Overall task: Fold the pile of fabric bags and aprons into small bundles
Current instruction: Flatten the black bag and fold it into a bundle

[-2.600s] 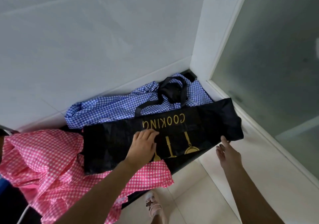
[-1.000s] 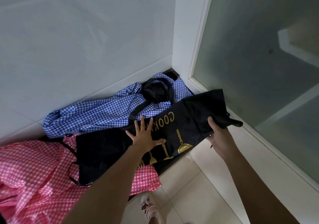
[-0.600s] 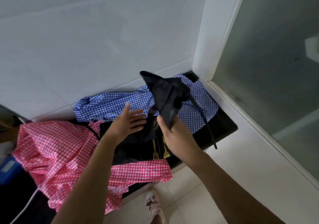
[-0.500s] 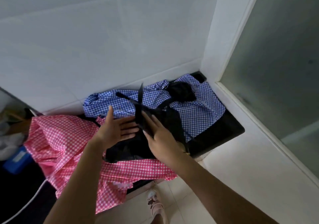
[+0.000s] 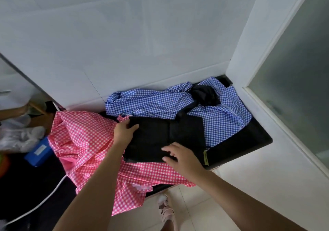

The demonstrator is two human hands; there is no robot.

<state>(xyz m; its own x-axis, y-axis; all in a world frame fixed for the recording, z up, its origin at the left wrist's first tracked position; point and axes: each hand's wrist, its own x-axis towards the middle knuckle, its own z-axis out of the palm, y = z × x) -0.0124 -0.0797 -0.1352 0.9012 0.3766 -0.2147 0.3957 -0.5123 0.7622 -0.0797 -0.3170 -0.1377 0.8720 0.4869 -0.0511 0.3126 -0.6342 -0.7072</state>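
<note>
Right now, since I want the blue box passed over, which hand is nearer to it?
Left. The left hand grips the black fabric at its left edge, on the side of the blue box; the right hand rests on the fabric's near edge, farther right.

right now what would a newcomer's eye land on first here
The black fabric in the middle stands out, folded into a flat rectangle, with the left hand holding its left edge and the right hand pressing flat on its near edge. The bright pink checked cloth spills over the front edge at left, and the blue checked cloth lies crumpled behind it.
</note>
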